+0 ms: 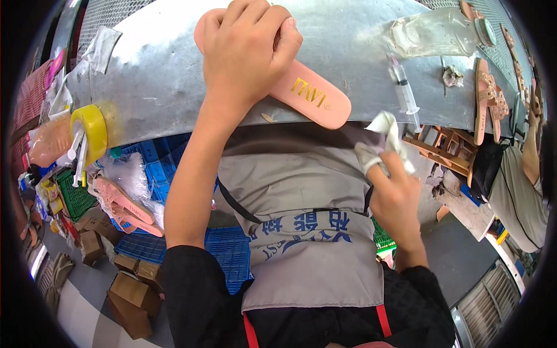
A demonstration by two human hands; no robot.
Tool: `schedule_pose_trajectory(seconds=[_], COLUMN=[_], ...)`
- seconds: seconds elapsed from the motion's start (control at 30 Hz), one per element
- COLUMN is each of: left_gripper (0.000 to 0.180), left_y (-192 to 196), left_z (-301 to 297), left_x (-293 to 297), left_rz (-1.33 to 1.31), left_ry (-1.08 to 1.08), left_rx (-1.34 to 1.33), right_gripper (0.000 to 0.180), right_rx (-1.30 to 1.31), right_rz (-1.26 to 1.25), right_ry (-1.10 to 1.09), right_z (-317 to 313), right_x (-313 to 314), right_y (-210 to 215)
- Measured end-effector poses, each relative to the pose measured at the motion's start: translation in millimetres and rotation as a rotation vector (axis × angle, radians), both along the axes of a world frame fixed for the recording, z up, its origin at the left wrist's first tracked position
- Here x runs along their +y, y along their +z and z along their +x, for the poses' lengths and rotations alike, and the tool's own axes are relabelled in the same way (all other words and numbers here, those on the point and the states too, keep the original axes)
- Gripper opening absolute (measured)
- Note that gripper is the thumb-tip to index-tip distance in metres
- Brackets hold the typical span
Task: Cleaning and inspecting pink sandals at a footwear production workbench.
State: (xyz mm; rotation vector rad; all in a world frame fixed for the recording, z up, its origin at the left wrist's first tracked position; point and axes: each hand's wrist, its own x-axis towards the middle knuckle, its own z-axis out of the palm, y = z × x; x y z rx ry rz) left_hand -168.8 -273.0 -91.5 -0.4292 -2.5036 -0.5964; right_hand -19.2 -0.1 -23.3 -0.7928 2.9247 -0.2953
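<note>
My left hand (246,49) is closed around the strap end of a pink slide sandal (316,98) over the metal worktable. Its heel end, with gold lettering on the insole, points toward the lower right; the strap is mostly hidden under my fingers. Off the table's near edge, my right hand (394,194) grips a crumpled white cloth (384,130) between its fingers. The cloth is apart from the sandal and a little blurred. Right of the sandal, a syringe (405,90) lies partly over the table edge, close to a clear plastic bottle (435,36) on its side.
More sandals (486,101) lie along the table's right side. At the left edge are a yellow tape roll (90,133) and a bottle of orange liquid (49,142). Blue crates (226,255), pink sandals (125,206) and cardboard boxes (133,298) sit below left. Another person (516,191) is at right.
</note>
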Motion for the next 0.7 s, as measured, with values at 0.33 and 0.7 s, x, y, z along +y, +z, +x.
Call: schedule_pose_trajectory(seconds=[0.33, 0.7], left_gripper=[0.014, 0.017], left_y=[-10, -12], left_z=[0, -3], left_x=[-4, -5], left_rz=[0.036, 0.034], left_ry=[-0.005, 0.008], left_rx=[0.087, 0.029], right_gripper=[0.029, 0.025], right_rx=[0.095, 0.146], right_rz=[-0.321, -0.221], right_ry=[0.077, -0.060], right_z=[-32, -25], right_x=[-96, -104], right_y=[-27, -34])
